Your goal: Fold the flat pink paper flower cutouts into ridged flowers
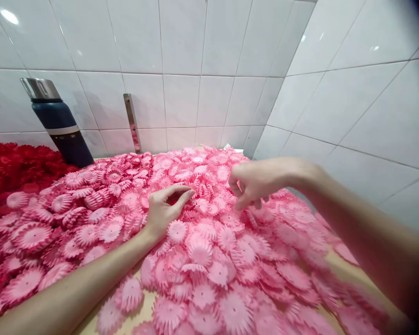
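Pink fringed fabric petals [200, 251], round with a small hole in the middle, lie in a thick heap in front of me. My left hand [165, 207] is over the middle of the heap, thumb and fingertips pinched together; what is between them, if anything, is too small to make out. To its right, my right hand [249, 184] hangs just above the paler petals with its fingers curled in and pointing down. Whatever those fingers hold is hidden. The two hands are apart.
A dark blue bottle [61, 123] with a steel cap stands at the back left, beside a pile of red petals [17, 167]. A metal strip [131, 123] is upright against the white tiled wall [181, 42]. Bits of the yellowish tabletop [145, 304] show between petals.
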### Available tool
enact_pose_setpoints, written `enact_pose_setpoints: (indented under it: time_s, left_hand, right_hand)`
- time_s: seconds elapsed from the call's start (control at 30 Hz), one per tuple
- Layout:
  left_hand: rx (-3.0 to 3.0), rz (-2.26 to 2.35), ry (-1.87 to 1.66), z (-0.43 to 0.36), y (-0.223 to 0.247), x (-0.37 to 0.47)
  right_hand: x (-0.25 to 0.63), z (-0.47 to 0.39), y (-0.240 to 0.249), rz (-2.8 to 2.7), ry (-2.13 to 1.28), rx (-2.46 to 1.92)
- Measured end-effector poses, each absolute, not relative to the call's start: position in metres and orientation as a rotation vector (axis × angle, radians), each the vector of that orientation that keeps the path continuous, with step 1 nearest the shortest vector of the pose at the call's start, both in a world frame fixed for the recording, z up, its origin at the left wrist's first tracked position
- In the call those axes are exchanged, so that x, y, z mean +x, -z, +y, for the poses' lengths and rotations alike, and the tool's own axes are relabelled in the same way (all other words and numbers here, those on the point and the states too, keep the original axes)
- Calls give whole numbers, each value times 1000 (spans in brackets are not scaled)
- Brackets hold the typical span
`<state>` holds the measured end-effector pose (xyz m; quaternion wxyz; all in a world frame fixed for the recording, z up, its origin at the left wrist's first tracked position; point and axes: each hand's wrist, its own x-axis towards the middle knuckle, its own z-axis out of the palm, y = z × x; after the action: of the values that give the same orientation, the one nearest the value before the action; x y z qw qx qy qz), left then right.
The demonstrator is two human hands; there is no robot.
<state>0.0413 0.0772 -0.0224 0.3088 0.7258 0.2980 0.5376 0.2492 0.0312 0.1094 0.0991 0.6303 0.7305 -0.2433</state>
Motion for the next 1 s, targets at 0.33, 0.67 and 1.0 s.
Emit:
enact_pose_setpoints:
  time_s: [0.33, 0.67, 1.0]
  left_hand:
    - [1889, 804, -1461, 75, 19, 38]
    - [2027, 666, -1559, 76, 21, 36]
    - [1879, 796, -1440, 73, 23, 38]
  right_hand:
    - [270, 22, -102, 2320, 551, 2047]
    - [215, 61, -9, 3271, 2113, 1742]
    - [208, 68, 24, 2499, 3135, 1968]
